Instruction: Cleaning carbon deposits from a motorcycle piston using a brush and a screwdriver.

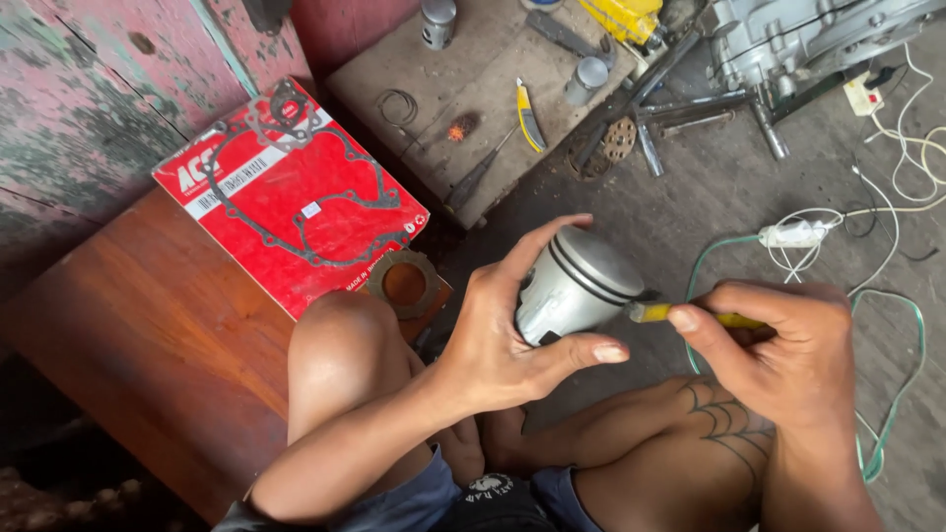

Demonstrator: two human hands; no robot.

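Two hands work above the knees: the left hand grips a silver piston, and the right hand pinches a yellow-handled tool against it. Left of the piston lies a red gasket pack.

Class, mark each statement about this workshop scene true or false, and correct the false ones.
1. The left hand holds a silver piston. True.
2. The right hand holds a hammer. False: it holds a slim yellow-handled tool whose tip meets the piston.
3. The red gasket package lies on a wooden board. True.
4. The green wire is wrapped around the piston. False: it lies on the ground by the right hand.
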